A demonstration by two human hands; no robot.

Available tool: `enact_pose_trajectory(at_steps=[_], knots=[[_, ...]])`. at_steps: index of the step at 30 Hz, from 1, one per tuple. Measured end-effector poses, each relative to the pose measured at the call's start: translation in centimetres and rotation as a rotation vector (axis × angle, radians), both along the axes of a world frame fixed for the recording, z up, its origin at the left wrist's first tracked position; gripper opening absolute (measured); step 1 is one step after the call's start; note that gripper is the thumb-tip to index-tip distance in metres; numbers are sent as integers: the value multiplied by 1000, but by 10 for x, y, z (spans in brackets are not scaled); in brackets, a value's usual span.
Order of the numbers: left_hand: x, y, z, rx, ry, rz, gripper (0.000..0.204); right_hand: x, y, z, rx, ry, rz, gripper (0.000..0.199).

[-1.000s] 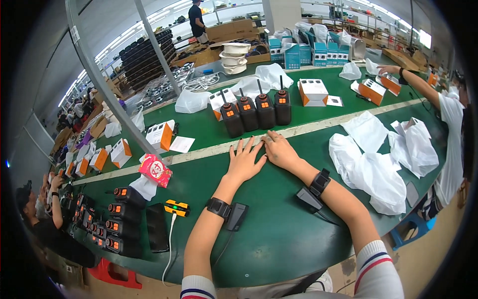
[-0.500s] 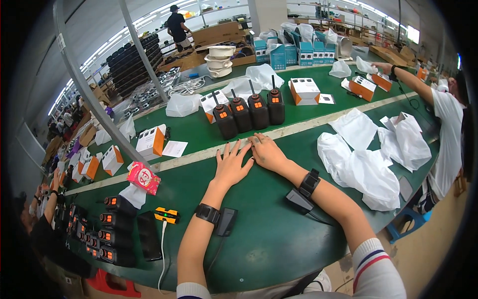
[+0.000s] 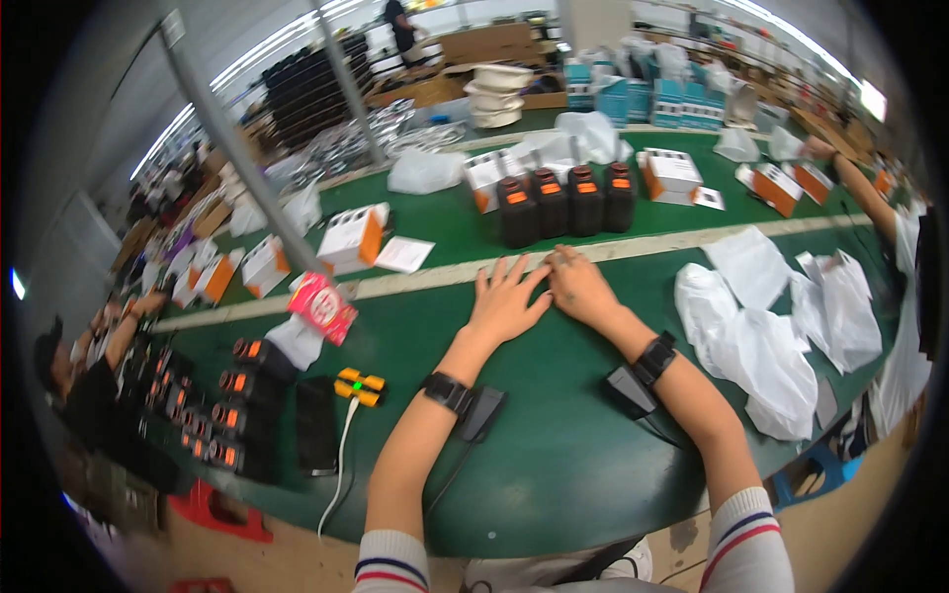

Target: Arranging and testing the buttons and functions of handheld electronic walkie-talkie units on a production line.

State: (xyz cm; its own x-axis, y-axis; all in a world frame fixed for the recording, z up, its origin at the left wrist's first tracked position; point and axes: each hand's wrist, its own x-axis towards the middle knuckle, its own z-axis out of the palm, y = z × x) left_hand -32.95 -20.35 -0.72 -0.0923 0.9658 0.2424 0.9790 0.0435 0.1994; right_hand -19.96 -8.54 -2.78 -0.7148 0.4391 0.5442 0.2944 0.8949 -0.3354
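Note:
My left hand (image 3: 506,304) lies palm down on the green table (image 3: 554,474), fingers spread, with nothing in it. Beside it, my right hand (image 3: 581,289) also rests on the table, holding nothing visible, its fingers close to the left hand's fingertips. Just beyond both hands stands a row of several black handheld radios (image 3: 551,210) with orange buttons, upright on the table's far strip. Black straps with small dark boxes, one at the left wrist (image 3: 481,413) and one at the right wrist (image 3: 631,392), trail cables toward me.
White plastic bags (image 3: 756,361) lie at right. At left are more radios (image 3: 232,420), a black phone-like slab (image 3: 316,425), a yellow cabled device (image 3: 359,385) and a pink packet (image 3: 323,308). White-and-orange boxes (image 3: 672,175) stand beyond. A metal post (image 3: 232,138) rises at left; co-workers flank the table.
The camera view has turned, so the scene sits further right and the radios higher in the picture. My hands keep nearly the same place and pose on the table.

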Motion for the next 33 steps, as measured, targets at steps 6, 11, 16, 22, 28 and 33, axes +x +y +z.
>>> enact_pose_trajectory(at_steps=[6,11,16,22,28,33], knots=[[-4,0,-4,65,-81,10,52,-1,2,5,1,-11,65,22],[-4,0,-3,119,-152,67,54,-2,-1,7,-24,4,73,21],[-6,2,-7,116,-177,60,49,-4,1,6,-75,-12,77,21],[-1,-16,5,173,-286,-26,36,-4,4,1,-91,-34,55,23],[41,-103,75,-386,-244,-98,40,-7,5,-3,-63,-34,56,24],[104,-192,121,-599,-710,-499,26,-10,4,-2,-53,-6,34,25]])
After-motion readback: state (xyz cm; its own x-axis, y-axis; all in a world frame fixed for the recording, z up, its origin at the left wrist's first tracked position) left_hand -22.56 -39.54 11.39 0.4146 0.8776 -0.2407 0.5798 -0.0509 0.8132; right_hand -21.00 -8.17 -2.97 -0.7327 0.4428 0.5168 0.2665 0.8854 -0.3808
